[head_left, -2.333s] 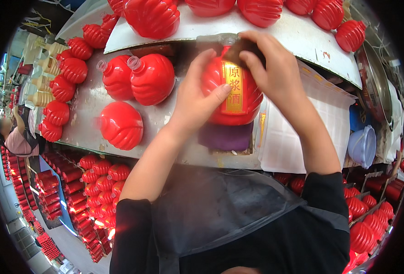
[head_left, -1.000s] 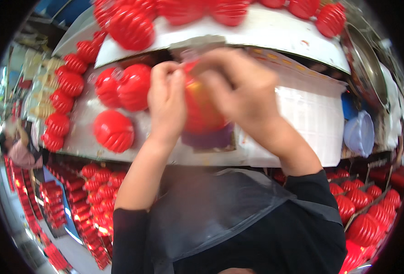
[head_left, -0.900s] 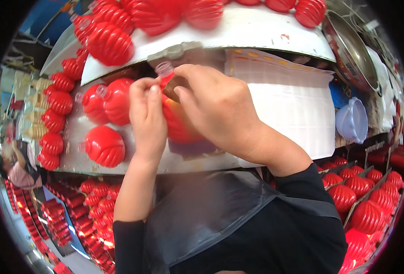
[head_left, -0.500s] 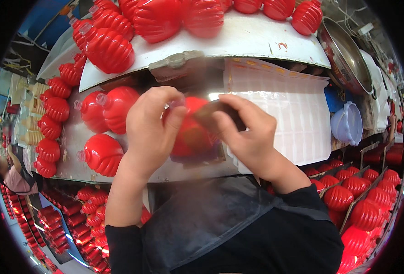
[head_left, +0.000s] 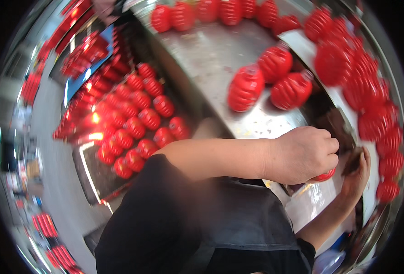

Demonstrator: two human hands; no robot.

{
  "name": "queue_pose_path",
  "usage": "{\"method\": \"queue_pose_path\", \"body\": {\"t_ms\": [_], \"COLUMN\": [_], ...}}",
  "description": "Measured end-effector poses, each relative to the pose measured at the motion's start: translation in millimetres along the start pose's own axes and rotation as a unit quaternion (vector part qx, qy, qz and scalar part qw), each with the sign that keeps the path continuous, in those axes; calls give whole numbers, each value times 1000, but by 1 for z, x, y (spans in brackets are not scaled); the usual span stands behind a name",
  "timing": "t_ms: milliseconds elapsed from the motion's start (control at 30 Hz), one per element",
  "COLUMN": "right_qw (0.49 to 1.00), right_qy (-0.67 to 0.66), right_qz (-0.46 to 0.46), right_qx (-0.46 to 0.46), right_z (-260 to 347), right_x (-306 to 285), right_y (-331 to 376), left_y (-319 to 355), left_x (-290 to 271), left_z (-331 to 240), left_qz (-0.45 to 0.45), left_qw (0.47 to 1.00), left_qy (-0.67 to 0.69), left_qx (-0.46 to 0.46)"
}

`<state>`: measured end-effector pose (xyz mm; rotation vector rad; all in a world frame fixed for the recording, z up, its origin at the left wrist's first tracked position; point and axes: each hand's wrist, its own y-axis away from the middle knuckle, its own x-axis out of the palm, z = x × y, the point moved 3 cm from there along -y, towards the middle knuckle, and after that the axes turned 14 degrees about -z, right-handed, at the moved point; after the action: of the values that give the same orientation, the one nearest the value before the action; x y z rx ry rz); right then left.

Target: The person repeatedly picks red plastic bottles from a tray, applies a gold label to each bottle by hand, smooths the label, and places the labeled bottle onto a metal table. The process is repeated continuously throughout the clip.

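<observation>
My left hand (head_left: 302,155) is closed in a fist over a red, ribbed, lantern-shaped bottle (head_left: 324,176). Most of that bottle is hidden under the fist, and so is where the fingers grip it. Just to the right, my right hand (head_left: 358,176) pinches a dark brown flat pad (head_left: 349,162), its edge turned toward the left hand. The pad's material is blurred. Beyond my left hand, three more red bottles with clear necks lie on the metal table, one of them a ribbed bottle (head_left: 246,89).
Red bottles (head_left: 231,11) line the metal table's (head_left: 202,50) far edge, and more crowd a white shelf (head_left: 370,157) at the right. On the left, lower down, several red bottles (head_left: 149,118) stand packed in rows. A pale basin (head_left: 329,261) is at the lower right.
My view has swung to the left, so the table and both hands now appear farther right. The left hand stays on the bottle, and the right hand keeps the brown pad.
</observation>
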<state>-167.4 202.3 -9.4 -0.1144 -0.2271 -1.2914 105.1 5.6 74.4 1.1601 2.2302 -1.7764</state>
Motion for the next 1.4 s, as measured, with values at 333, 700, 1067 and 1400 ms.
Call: {"method": "queue_pose_path", "body": {"t_ms": [333,700,1067,1400], "right_qw": [889,849,882,823], "right_qy": [335,402,366,468], "right_qz": [137,241,268,276], "right_qx": [-280,-245,-131,-168], "right_z": [1,-27,-45,-34], "right_x": [133,196,243,247], "right_y": [-48,-68,-80,-87], "left_y": [186,499,677,748], "left_x": [-275,-459,-443,-396], "left_z": [-45,-197,-225,-202], "left_qz": [-226,-111,-140,-194], "left_qw": [847,304,192,255], "left_qy": [-295,-760,-704,-627], "left_qx": [-380,-564,-669,-710]}}
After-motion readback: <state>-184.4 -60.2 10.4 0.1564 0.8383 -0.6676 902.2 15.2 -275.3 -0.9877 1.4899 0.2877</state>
